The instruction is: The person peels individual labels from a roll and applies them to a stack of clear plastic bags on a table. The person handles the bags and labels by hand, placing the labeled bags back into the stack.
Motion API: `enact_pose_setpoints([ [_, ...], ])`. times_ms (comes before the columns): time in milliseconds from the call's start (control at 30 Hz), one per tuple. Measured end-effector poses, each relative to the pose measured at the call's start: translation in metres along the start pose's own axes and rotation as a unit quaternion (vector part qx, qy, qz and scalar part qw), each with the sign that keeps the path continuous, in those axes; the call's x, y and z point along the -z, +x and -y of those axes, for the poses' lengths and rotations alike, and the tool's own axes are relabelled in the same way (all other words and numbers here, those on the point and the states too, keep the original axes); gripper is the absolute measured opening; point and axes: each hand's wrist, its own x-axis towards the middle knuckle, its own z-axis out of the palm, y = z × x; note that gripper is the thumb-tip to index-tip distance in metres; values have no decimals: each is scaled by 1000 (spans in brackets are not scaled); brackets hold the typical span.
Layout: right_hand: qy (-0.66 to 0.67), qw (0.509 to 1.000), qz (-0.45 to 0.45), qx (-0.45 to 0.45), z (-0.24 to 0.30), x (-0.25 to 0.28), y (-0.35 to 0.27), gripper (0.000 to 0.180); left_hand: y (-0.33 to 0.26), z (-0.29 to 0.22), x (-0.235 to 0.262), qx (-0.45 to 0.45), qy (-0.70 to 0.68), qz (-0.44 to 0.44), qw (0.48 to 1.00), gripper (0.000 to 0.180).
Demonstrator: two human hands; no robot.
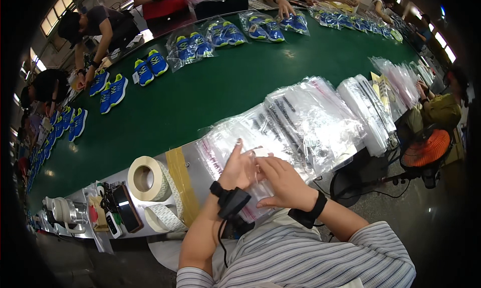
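- Clear, flat plastic bag (260,187), crinkled, held between both hands at the near worktop edge.
- Small white sticker (260,151) at the fingertips, atop that bag.

My left hand (239,166) and right hand (280,180) meet over a clear plastic bag (260,152) at the bench edge. Stacks of clear bags (310,117) lie beyond, a label roll (145,178) sits left, and blue shoes (150,67) line the green belt (200,97).

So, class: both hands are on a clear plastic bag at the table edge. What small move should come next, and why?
Probably peel the clear plastic bag off the pile: the left hand and right hand meet on it, fingers pinching its top, while the pile of bags lies just beyond.
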Motion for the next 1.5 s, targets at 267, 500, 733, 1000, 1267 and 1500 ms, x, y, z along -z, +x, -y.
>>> enact_pose_setpoints([
  [267,216,866,-338,-299,-70,67,-16,19,-131,12,-45,-274,170,-35,946,58],
  [500,-404,810,-328,-270,-124,138,-86,27,-265,94,56,-174,202,-325,907,48],
  [733,-298,946,-124,-13,-51,70,-4,27,-269,148,130,-169,336,-525,764,77],
  [1000,14,975,97,200,72,-15,64,22,-202,146,142,-329,422,-649,541,37],
  [1267,155,956,195,156,75,-52,46,13,-217,129,120,-265,361,-443,777,31],
  [1500,447,803,372,-133,89,-64,34,19,-214,87,9,-312,158,-316,882,19],
])
